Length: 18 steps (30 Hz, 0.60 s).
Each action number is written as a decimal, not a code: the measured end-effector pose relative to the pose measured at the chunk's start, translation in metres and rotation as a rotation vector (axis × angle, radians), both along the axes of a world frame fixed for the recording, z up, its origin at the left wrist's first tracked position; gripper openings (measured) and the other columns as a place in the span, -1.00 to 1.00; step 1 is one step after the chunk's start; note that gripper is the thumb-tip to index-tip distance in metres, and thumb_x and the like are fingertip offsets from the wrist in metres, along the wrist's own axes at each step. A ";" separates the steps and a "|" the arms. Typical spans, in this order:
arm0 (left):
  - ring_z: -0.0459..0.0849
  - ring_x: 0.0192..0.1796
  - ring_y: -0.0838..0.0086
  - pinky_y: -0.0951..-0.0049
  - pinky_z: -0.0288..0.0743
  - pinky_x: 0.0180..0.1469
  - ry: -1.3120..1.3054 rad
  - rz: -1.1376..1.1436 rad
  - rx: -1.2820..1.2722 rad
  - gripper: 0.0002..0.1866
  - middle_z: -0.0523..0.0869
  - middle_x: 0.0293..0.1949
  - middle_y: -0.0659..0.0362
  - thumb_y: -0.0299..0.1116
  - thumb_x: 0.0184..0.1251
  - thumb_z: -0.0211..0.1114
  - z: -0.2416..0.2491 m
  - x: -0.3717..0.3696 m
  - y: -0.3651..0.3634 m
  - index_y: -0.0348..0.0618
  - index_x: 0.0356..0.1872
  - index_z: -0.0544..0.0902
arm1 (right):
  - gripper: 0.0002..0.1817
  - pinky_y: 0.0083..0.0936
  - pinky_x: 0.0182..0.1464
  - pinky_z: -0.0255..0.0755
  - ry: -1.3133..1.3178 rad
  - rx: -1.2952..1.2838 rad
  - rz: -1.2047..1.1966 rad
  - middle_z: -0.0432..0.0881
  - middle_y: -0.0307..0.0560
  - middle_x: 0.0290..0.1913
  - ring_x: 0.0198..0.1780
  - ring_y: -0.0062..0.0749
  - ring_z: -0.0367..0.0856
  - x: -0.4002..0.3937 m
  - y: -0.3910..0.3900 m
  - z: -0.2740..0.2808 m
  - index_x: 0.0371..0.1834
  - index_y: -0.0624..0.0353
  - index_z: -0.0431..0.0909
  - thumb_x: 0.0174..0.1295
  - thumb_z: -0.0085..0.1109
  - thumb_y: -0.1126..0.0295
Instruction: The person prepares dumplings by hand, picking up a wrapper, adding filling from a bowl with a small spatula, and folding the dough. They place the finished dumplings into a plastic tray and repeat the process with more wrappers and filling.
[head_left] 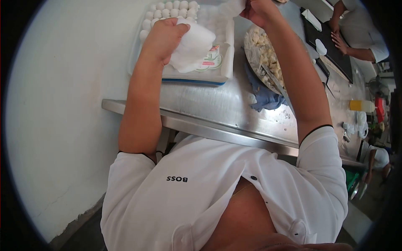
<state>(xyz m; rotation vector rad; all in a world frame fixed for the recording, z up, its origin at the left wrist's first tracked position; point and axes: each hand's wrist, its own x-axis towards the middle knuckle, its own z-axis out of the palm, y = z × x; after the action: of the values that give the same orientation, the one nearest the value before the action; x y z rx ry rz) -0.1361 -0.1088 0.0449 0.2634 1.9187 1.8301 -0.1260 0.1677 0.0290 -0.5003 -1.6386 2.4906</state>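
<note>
My left hand [165, 39] is closed on a crumpled, thin white sheet [191, 46] that hangs over the near part of a shallow tray [229, 62]. Fingers pinched at the top edge of the view, my right hand [261, 12] grips another piece of thin white sheeting [230, 7]. Whether the two pieces are one sheet, I cannot tell. White egg-shaped balls [176, 9] sit in rows at the tray's far left. A printed green and red label [211, 58] lies in the near part of the tray.
Right of the tray, a wide bowl of chunky pale food [261, 48] rests on a blue cloth [266, 98], a long metal utensil [274, 79] in it. A co-worker's hands [338, 39] are at a black board [314, 35]. A yellow-and-white bottle [362, 106] stands farther right.
</note>
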 end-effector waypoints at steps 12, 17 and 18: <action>0.70 -0.08 0.43 0.42 0.58 0.04 -0.116 -0.373 0.196 -0.68 0.72 -0.10 0.10 -0.43 0.35 0.25 0.005 0.013 0.002 -0.38 0.06 0.60 | -0.73 -0.34 -0.27 0.56 -0.077 0.680 0.020 0.66 -0.14 -0.28 -0.30 -0.33 0.63 0.042 -0.009 -0.005 -0.11 0.22 0.57 0.36 0.10 0.23; 0.69 -0.04 0.48 0.46 0.58 0.05 -0.115 -0.613 0.236 -0.67 0.70 -0.04 0.12 -0.47 0.34 0.25 -0.002 0.022 0.009 -0.37 0.10 0.57 | -0.65 -0.61 -0.09 0.44 0.076 0.598 0.495 0.68 -0.20 -0.17 -0.19 -0.57 0.60 0.111 -0.051 0.023 0.00 0.26 0.62 0.25 0.29 0.26; 0.69 -0.04 0.48 0.46 0.58 0.05 -0.111 -0.619 0.233 -0.67 0.70 -0.04 0.12 -0.47 0.34 0.25 -0.003 0.022 0.010 -0.37 0.10 0.57 | -0.65 -0.61 -0.09 0.44 0.080 0.598 0.489 0.68 -0.20 -0.17 -0.19 -0.57 0.60 0.113 -0.051 0.023 0.00 0.26 0.62 0.25 0.29 0.26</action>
<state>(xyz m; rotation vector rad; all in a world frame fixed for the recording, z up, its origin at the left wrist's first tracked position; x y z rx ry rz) -0.1144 -0.0986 0.0423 0.7257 1.3398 1.5893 -0.0126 0.1167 0.0523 0.0833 -2.5620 2.0553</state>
